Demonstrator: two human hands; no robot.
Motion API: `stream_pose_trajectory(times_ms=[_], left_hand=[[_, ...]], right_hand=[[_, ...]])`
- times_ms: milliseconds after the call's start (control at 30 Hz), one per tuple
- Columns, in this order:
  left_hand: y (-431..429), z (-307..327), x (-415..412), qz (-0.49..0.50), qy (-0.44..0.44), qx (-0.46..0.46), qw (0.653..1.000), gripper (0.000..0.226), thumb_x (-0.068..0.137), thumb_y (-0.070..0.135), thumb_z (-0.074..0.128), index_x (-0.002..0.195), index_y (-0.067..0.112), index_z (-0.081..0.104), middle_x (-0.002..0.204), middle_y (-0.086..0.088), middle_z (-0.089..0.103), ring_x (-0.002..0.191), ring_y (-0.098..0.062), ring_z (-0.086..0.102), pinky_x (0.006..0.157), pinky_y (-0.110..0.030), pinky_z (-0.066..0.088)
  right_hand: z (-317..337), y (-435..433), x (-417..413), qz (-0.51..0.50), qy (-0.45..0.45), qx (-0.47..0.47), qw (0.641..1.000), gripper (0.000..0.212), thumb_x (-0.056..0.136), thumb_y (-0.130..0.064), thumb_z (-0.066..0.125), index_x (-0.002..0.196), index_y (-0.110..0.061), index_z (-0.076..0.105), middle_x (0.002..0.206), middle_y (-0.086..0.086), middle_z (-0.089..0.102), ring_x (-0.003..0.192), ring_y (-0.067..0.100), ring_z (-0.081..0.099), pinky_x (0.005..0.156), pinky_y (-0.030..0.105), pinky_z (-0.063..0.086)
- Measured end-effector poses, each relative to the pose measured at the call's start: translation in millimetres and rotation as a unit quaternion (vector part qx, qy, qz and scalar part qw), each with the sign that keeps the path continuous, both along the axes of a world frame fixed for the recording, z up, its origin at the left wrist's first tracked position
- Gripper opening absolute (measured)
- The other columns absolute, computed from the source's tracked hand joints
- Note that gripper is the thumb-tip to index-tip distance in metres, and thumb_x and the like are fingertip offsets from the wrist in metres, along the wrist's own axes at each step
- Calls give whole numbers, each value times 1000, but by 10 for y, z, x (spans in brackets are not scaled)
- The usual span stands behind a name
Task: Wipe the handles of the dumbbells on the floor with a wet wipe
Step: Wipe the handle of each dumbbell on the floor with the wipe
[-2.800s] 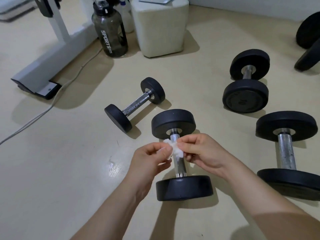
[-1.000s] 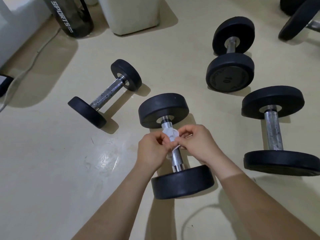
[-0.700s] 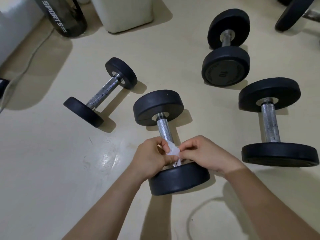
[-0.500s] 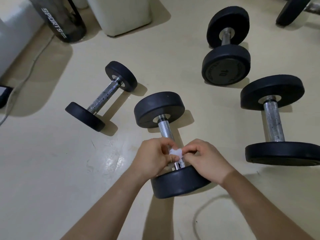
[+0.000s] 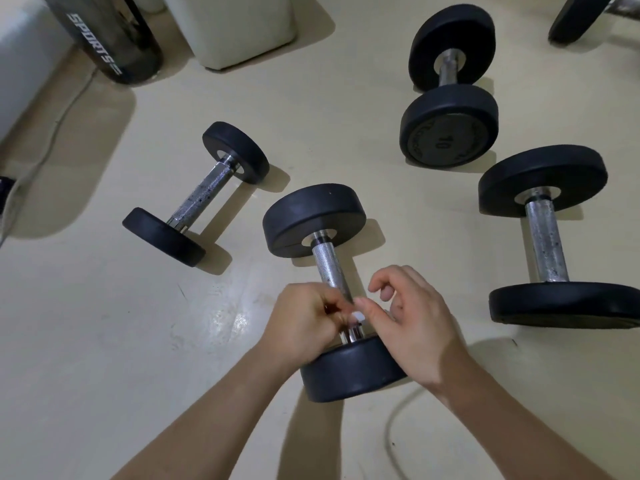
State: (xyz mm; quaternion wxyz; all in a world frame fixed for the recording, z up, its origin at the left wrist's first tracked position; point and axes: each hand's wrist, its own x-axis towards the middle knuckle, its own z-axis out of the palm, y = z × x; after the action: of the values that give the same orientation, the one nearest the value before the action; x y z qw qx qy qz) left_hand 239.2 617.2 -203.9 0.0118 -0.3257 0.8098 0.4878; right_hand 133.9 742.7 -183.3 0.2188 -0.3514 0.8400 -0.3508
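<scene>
1. The wet wipe (image 5: 358,317) is a small white wad at the lower end of the handle (image 5: 327,267) of the centre dumbbell (image 5: 314,219), which lies on the floor (image 5: 104,341) in the lower middle of the frame.
2. Your left hand (image 5: 304,320) has its fingers curled tight over the wipe and the bar beneath it. Your right hand (image 5: 415,323) is loosely curled with the forefinger lifted off the bar; only the thumb tip touches the wipe, and it grips nothing that shows.
3. Expect the wipe to be soft, damp and nearly weightless, so it probably bunches up. Wrap it round the bar rather than dabbing with it. The knurled steel likely drags at it and may fray it.
4. The dumbbell looks heavy, and its round heads may let it roll. Steady it by a head and turn it in place rather than lifting.
5. The bare handles of the small dumbbell (image 5: 199,195) at centre left and the right-hand dumbbell (image 5: 547,244) are easy to reach.
6. Most of the wipe is hidden under your left fingers, so you cannot tell whether it goes fully round the bar. The near head of the upper dumbbell (image 5: 450,129) hides most of its handle. Another dumbbell (image 5: 578,19) is cut off at the top right corner.
</scene>
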Motion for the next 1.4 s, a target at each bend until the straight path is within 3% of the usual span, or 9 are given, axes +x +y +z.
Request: stream_pose_trajectory(times_ms=[167,367,533,667,800,900,1134,1300,1400], left_hand=[[-215,32,-315,135,36,-187,972,5,81,25,72,82,21,76,79,5,70,74,-15,63,69,-28,50],[-30,77,-51,-9,-27,-144,989,7,77,21,73,80,26,76,83,8,73,76,-10,62,69,-21,47],[-108,204,-113,123,57,70,988,16,88,5,62,86,14,74,82,4,73,78,-7,66,71,-16,50],[-7,398,-69,184,146,168,957,16,87,-4,58,94,8,66,96,-1,72,93,-13,68,78,-22,54],[95,489,231,127,41,-8,991,25,74,26,78,93,38,66,95,22,63,93,4,56,74,-12,46],[148,558,410,12,-19,88,996,29,63,42,83,86,43,66,87,14,59,79,1,53,66,-9,38],[138,542,487,10,-43,62,997,35,61,27,87,84,44,67,89,11,56,80,-1,52,70,-12,42],[145,542,572,40,-46,94,994,34,63,21,86,84,42,69,90,10,57,78,0,53,67,-9,42],[160,554,614,50,-38,102,993,33,65,17,85,84,40,69,91,7,58,77,1,52,66,-7,40]], right_hand=[[-32,-20,12,-25,-27,12,999,10,84,-27,64,84,-28,54,80,-8,49,60,6,46,55,12,34],[-88,-228,-190,18,-203,63,977,15,77,-21,74,86,-28,64,80,-1,62,62,6,54,67,21,41],[-91,-352,-222,32,-276,4,961,27,76,-13,75,99,-27,71,88,-7,73,82,5,68,80,21,52],[-112,-529,-208,11,-274,-35,961,25,79,-1,67,92,-23,74,85,-1,73,82,16,69,75,29,57],[-190,-764,-319,-11,-178,-55,982,22,84,-5,61,87,-22,74,90,-5,68,82,9,63,71,21,51],[-275,-833,-330,10,-93,-45,995,21,82,-4,63,88,-20,75,90,-3,63,82,7,58,73,14,45],[-136,-491,-285,213,-81,80,970,16,75,-12,72,78,-27,77,69,-15,62,64,2,56,61,16,40],[-132,-802,-242,112,-58,-7,992,24,81,0,60,88,-18,74,80,-8,63,77,10,58,66,11,43],[-23,-633,-241,205,-108,95,968,20,79,-7,68,79,-26,73,70,-16,63,65,-1,57,59,11,40]])
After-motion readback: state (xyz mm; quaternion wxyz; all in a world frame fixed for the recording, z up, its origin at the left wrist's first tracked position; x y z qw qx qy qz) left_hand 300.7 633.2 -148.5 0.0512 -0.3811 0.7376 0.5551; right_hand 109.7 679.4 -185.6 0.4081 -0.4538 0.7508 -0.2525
